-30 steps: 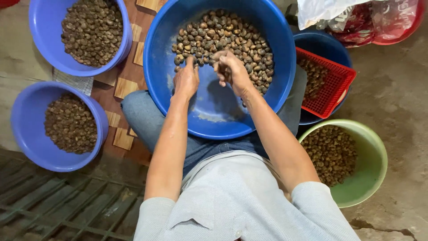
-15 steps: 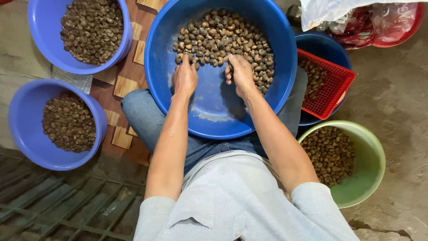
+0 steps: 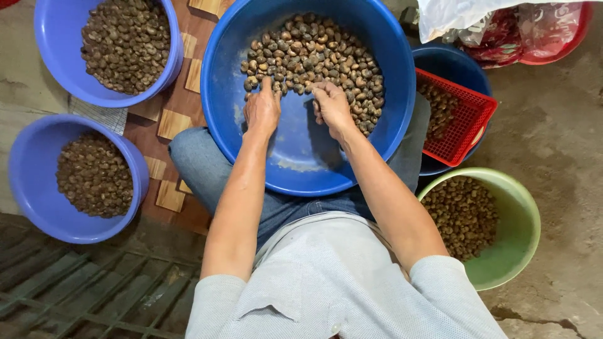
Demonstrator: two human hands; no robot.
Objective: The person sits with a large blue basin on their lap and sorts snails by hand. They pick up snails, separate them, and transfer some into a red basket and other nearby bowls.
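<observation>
Pinching brown nuts (image 3: 314, 56) in the big round blue plastic basin (image 3: 301, 163), right hand (image 3: 331, 105) (left hand (image 3: 262, 108) spread) has advanced into the pile.

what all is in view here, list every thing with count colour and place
large basin: 1, blue, on the lap
nuts: many, brown, far half of large basin
side basins: 2, lilac-blue, left, holding nuts
green basin: 1, lower right, holding nuts
red basket: 1, over a dark blue basin, right
plastic bag: 1, whitish, top right
wooden tiles: several, tan, left of the lap
left hand: on the nuts
right hand: fingers curled at the nuts
</observation>
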